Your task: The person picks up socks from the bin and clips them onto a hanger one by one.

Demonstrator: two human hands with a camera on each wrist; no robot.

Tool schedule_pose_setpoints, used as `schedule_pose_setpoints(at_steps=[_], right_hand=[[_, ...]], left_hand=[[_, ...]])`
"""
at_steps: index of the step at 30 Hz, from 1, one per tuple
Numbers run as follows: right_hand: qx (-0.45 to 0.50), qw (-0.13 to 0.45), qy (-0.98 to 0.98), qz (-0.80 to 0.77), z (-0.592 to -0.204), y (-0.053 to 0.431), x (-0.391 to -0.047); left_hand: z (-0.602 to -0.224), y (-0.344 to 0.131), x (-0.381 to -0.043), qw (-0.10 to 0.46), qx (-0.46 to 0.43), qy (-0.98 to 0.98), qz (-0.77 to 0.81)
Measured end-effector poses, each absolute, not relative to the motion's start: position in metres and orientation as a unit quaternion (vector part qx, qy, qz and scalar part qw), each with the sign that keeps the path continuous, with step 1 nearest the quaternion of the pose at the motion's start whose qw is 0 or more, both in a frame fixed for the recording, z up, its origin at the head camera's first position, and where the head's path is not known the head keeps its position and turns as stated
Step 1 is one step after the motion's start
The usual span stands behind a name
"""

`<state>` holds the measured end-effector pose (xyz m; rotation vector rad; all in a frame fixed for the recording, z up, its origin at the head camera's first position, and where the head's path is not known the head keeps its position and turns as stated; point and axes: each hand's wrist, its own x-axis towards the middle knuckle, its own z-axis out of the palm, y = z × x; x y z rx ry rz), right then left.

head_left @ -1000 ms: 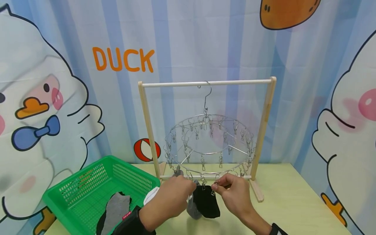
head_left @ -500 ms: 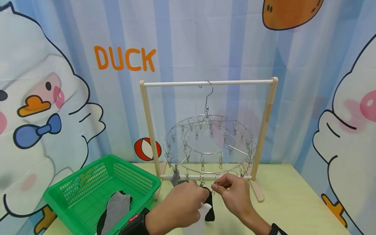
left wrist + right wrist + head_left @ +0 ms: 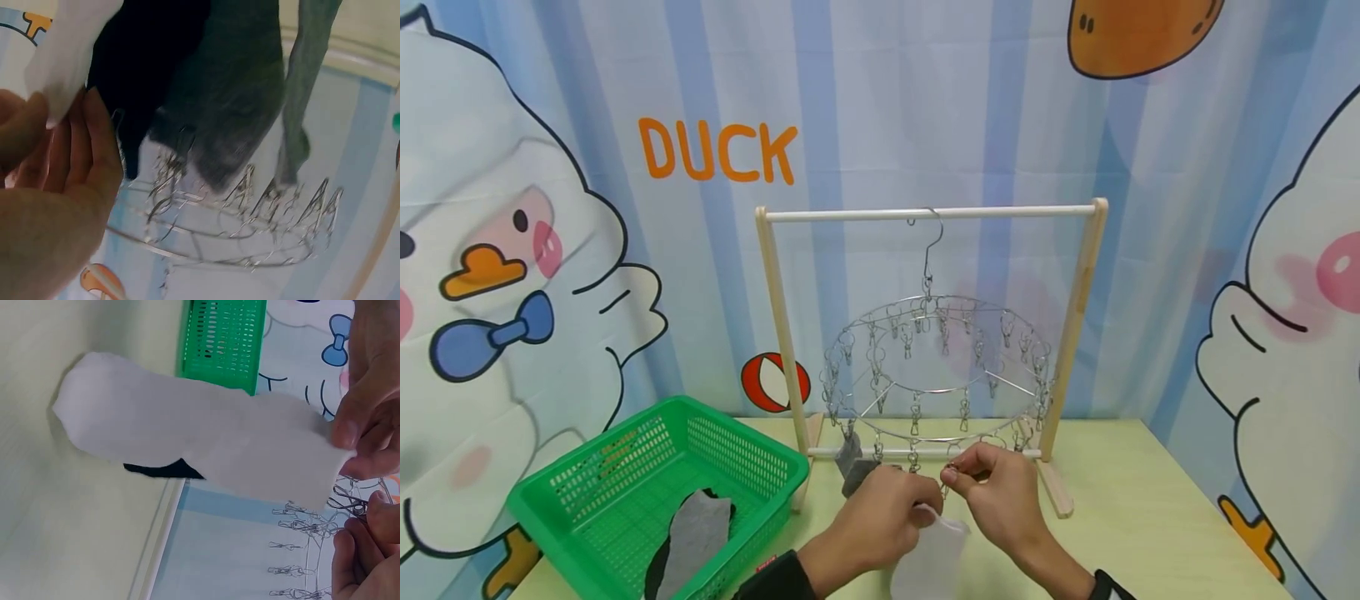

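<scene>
My left hand (image 3: 883,521) pinches a white sock (image 3: 156,419) by its cuff edge, and the sock hangs down from the fingers. Close beside it, my right hand (image 3: 1000,500) pinches a metal clip (image 3: 350,503) of the round wire drying hanger (image 3: 913,437). In the left wrist view a black sock (image 3: 150,62), a wide grey sock (image 3: 240,87) and a narrower grey sock (image 3: 300,106) hang from neighbouring clips. The white sock covers most of the black one in the right wrist view. Whether the white sock touches the clip I cannot tell.
A green basket (image 3: 527,500) stands at the left with grey and black socks (image 3: 696,533) in it. The hanger hooks over the white bar (image 3: 850,216) of a wooden stand (image 3: 1071,325) on the pale table (image 3: 1150,517). A duck-print curtain (image 3: 880,108) hangs behind.
My left hand has brought the white sock rightward from near the basket, in front of the black sock, up to the clip. The right hand stays at its clip.
</scene>
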<state>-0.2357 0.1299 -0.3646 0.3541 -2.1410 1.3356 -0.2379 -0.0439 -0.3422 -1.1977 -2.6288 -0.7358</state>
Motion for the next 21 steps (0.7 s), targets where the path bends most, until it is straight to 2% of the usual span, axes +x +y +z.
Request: schedule_pose_setpoints(at_steps=[7,21], right_hand=[[0.126,0.284,-0.802,0.511,-0.362,0.132,-0.233],[0.124,0.283,-0.799,0.516,-0.362,0.130,-0.232]], left_hand=[[-0.355,-0.043,-0.249,0.157,-0.369,-0.874,-0.275],[-0.363,-0.040,-0.247,0.190,-0.341,-0.863,-0.321]])
